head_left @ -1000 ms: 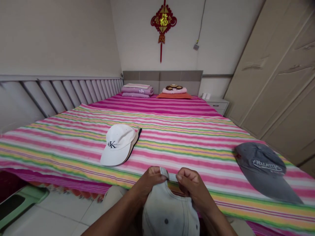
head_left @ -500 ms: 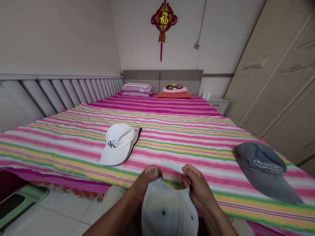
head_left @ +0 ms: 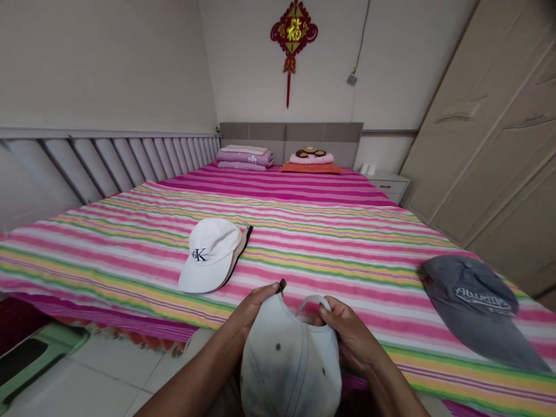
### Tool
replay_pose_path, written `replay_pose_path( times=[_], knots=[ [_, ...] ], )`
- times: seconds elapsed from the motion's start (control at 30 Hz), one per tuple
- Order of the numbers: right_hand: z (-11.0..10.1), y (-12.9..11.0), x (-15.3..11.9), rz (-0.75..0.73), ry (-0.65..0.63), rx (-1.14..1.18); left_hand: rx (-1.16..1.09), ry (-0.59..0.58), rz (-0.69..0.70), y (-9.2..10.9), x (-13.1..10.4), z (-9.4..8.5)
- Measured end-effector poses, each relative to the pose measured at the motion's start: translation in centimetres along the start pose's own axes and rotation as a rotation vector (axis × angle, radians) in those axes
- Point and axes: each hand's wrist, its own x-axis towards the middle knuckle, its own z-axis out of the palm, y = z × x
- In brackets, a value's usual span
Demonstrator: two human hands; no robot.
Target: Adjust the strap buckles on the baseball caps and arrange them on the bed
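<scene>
A pale grey-blue cap [head_left: 291, 365] is held low at the front, its rear opening facing the bed. My left hand [head_left: 256, 307] pinches the cap's left edge beside a small dark buckle [head_left: 282, 285]. At the other side of the opening, my right hand [head_left: 345, 327] grips the edge and the base of the light strap [head_left: 311, 299], which curves up with its end loose. To the left lies a white cap with black letters [head_left: 211, 255], with a beige and a black edge showing behind it. A grey cap with white lettering [head_left: 475, 307] rests at the right.
A striped bed cover [head_left: 313, 231] spreads ahead. Folded purple bedding [head_left: 245, 157] and pink and orange bedding [head_left: 311, 167] lie by the headboard [head_left: 321, 136]. A green stool [head_left: 56, 341] stands at lower left, a railing [head_left: 125, 162] runs along the left, and a wardrobe [head_left: 490, 127] is at right.
The held cap has shifted slightly left and up. Its strap, stretched across toward the left before, now curls near my right hand. The buckle is more exposed.
</scene>
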Motion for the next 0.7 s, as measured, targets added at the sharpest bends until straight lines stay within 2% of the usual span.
replay_pose_path(
  times=[0.1, 0.17, 0.2, 0.27, 0.33, 0.37, 0.43, 0.53, 0.6, 0.7],
  knots=[
    [0.3, -0.7, 0.7, -0.053, 0.100, 0.099, -0.057, -0.005, -0.141, 1.5, 0.7, -0.3],
    [0.5, -1.5, 1.2, -0.070, 0.154, 0.175, -0.048, -0.066, -0.206, 2.6, 1.3, -0.7],
    [0.5, -1.9, 1.6, -0.075, 0.175, 0.208, -0.049, -0.109, -0.190, 3.1, 1.5, -1.0],
    [0.4, -2.5, 2.5, -0.082, 0.233, 0.279, -0.065, -0.197, -0.065, 3.7, 2.1, -1.7],
    [-0.1, -2.6, 3.6, -0.082, 0.298, 0.338, -0.062, -0.250, 0.037, 3.4, 2.6, -2.9],
    [-0.5, -2.4, 4.2, -0.079, 0.327, 0.354, -0.028, -0.261, 0.032, 2.8, 2.9, -3.7],
    [-1.5, -1.7, 5.2, -0.074, 0.370, 0.364, 0.097, -0.251, -0.103, 1.3, 3.2, -5.4],
    [-3.2, -0.5, 6.3, -0.061, 0.422, 0.366, 0.193, -0.253, -0.076, -0.6, 3.5, -7.4],
    [-4.1, 0.0, 6.7, -0.045, 0.433, 0.360, 0.176, -0.259, -0.044, -0.6, 3.5, -7.8],
    [-4.9, -0.1, 7.4, -0.037, 0.405, 0.349, 0.139, -0.272, -0.008, 1.5, 3.3, -7.1]
  ],
)
